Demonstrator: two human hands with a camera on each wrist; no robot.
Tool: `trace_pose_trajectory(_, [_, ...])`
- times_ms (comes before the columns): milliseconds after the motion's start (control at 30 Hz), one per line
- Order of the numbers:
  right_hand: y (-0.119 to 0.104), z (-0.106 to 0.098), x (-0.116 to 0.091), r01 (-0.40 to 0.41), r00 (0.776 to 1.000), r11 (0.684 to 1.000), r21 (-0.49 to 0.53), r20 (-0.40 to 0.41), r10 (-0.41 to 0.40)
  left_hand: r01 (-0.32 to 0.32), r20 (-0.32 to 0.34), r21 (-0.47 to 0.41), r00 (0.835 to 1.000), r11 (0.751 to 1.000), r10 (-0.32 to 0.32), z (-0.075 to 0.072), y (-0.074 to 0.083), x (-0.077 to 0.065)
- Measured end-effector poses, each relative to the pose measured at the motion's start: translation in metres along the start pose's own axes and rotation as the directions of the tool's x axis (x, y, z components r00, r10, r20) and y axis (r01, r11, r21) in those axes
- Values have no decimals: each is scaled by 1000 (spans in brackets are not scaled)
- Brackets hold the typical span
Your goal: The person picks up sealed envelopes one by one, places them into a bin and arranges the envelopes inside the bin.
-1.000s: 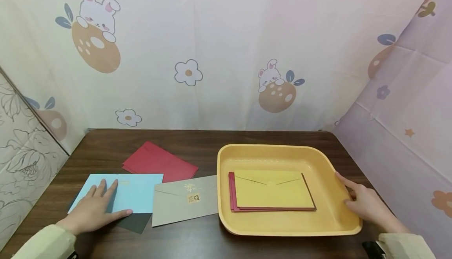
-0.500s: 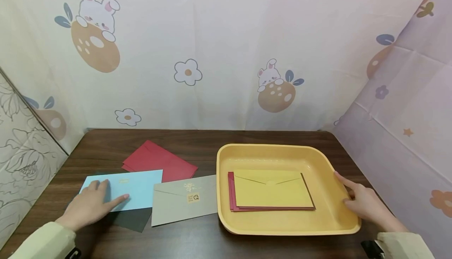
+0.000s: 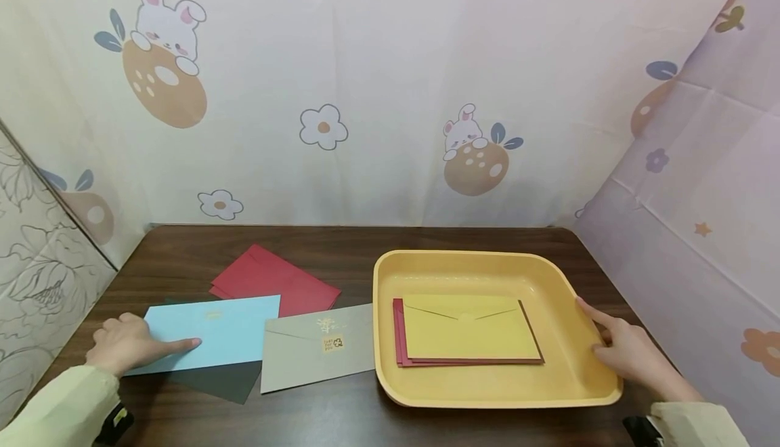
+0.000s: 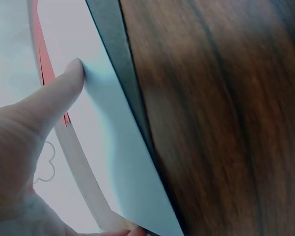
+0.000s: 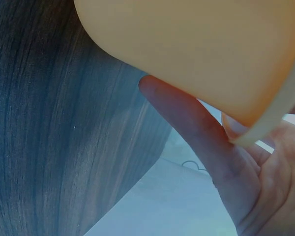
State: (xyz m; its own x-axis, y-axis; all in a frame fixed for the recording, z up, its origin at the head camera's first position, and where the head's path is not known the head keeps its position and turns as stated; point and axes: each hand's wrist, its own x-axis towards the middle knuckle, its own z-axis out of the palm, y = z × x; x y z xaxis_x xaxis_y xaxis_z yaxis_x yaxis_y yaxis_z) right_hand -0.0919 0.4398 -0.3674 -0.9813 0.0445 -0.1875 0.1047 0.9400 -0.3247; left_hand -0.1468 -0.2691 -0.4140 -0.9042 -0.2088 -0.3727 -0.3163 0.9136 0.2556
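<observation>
My left hand [image 3: 124, 344] is at the left end of a light blue envelope [image 3: 228, 328], thumb lying on top and the other fingers bent at its edge. In the left wrist view the thumb [image 4: 64, 91] presses on the pale face of that envelope, with fingertips just showing at its lower corner. A dark green envelope [image 3: 222, 380] sticks out from underneath. On the right, my right hand [image 3: 634, 352] grips the side rim of a yellow plastic tray [image 3: 567, 382]. In the right wrist view one finger [image 5: 187, 115] runs along the tray's outer wall.
A yellow envelope [image 3: 469, 332] lies on red ones inside the tray. Red envelopes [image 3: 277, 278] lie behind the blue one, and a grey envelope [image 3: 317, 359] with a small sticker reaches to the tray's left wall. A patterned curtain [image 3: 390, 95] stands behind the wooden table [image 3: 317, 420].
My left hand has slid left across the light blue envelope to its end, and the envelope has turned slightly. My right hand and the tray stay in place.
</observation>
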Motion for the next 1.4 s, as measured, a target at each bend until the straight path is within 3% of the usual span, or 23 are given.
trace_pose_trajectory(200, [0, -1, 0, -1, 1000, 1000, -2, 0, 1, 19, -26, -47, 999, 999, -21, 1, -8, 6])
trace_pose_trajectory(667, [1, 1, -2, 6, 1000, 1000, -5, -13, -6, -31, -84, -97, 996, 995, 23, -7, -15, 11])
trace_pose_trajectory(867, [1, 1, -2, 8, 1000, 1000, 0, -11, -8, -88, -186, -135, 981, 987, 61, -16, -20, 13])
trace_pose_trajectory(1067, [1, 0, -2, 4, 1000, 1000, -2, -7, -4, -46, -244, -241, 970, 970, -15, -20, -15, 11])
trace_pose_trajectory(1233, [1, 1, -2, 10, 1000, 1000, -12, -16, -10, -57, -256, -345, 966, 937, -36, -26, -12, 6])
trace_pose_trajectory(1400, [0, 2, -2, 12, 1000, 1000, -16, -22, -13, -62, -344, -378, 936, 924, -78, -31, -5, 1])
